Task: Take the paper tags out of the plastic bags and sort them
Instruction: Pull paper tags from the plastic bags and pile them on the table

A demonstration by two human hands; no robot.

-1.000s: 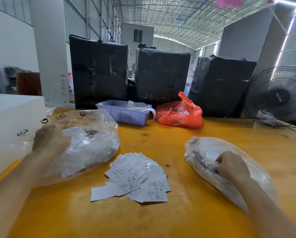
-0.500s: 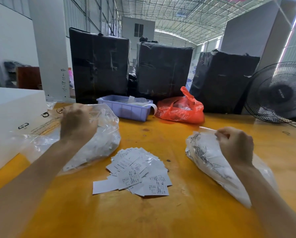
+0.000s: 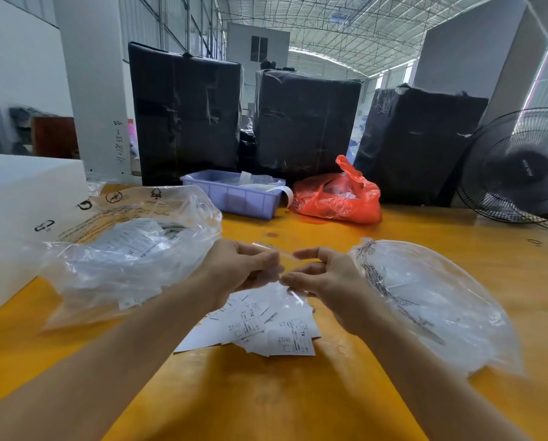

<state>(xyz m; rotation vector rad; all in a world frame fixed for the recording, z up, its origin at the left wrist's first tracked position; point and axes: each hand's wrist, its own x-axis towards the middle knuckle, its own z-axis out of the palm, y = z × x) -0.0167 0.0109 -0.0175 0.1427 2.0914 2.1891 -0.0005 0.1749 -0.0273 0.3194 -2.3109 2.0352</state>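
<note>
Left hand: my fingers curl round and pinch one edge of a small clear plastic bag, raised above the counter.
Right hand: thumb and forefinger pinch the opposite edge of the same small bag; the other fingers curl loosely beneath.
Small bag: held between both hands, its mouth stretched along the top; whether a tag is still inside I cannot tell, the film being clear and blurred.
Paper tags: a loose overlapping heap of white printed slips lying on the counter directly below my hands, not yet sorted.
Left large bag: crumpled clear plastic just beside my left forearm, with printed tags and smaller bags visible through it.
Right large bag: clear plastic lying just beside my right wrist; its contents are hard to make out.
Counter: yellow surface carrying all of the above.
Far edge: a lilac bin and a red bag side by side; a fan at the right.
Step in hand: I judge this to be opening one small bag.
Next move: part the mouth, draw the tag out, drop it on the heap, discard the film.
</note>
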